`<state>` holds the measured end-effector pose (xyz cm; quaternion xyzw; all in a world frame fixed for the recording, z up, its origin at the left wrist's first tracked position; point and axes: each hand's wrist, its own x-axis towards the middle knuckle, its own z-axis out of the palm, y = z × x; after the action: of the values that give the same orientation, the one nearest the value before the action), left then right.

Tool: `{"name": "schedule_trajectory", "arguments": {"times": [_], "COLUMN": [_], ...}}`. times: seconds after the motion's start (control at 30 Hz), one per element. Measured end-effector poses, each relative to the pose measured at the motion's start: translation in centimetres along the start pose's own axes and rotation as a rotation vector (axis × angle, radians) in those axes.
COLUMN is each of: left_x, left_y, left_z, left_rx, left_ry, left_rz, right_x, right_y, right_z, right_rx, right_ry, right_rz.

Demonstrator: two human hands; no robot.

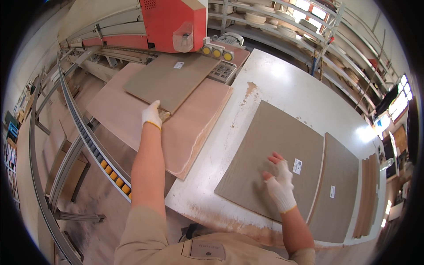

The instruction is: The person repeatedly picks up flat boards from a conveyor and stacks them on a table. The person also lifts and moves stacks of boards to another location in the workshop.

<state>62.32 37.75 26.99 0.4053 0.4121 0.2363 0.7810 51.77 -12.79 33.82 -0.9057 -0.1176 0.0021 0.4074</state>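
My left hand [152, 115], in a white glove with a yellow cuff edge, is closed at the near edge of a brown wood panel [176, 81]. That panel lies flat on a larger pinkish board [194, 137], close to the red machine, and bears a white label. A small tan piece shows beside my fingers at the panel's corner; its kind is unclear. My right hand [281, 185], gloved with fingertips bare, is held with its fingers apart over a second brown panel [269, 145], holding nothing. Whether it touches that panel cannot be told.
A narrower labelled panel [338, 176] and a stack of wood strips [367, 194] lie on the white table [282, 75]. The red machine [174, 22] stands ahead, with a curved roller rail [81, 119] at left. Metal shelves [265, 20] hold round pieces at the back.
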Motion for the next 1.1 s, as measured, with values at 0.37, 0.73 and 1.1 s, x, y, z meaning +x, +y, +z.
{"name": "schedule_trajectory", "arguments": {"times": [0.37, 0.73, 1.1], "left_x": [-12.7, -22.2, -28.6], "left_y": [-8.6, -6.5, -7.4], "left_z": [6.4, 0.9, -1.7], "left_rx": [0.063, -0.291, 0.284], "left_ry": [-0.372, -0.7, -0.809], "left_rz": [-0.132, -0.035, 0.022], "right_x": [15.8, 5.4, -12.1], "right_y": [-5.6, 1.0, 8.0], "right_z": [13.5, 6.2, -5.9], "right_rx": [1.318, 1.646, 1.584], "right_ry": [-0.196, -0.04, 0.262], "right_rz": [0.625, 0.404, 0.331]}}
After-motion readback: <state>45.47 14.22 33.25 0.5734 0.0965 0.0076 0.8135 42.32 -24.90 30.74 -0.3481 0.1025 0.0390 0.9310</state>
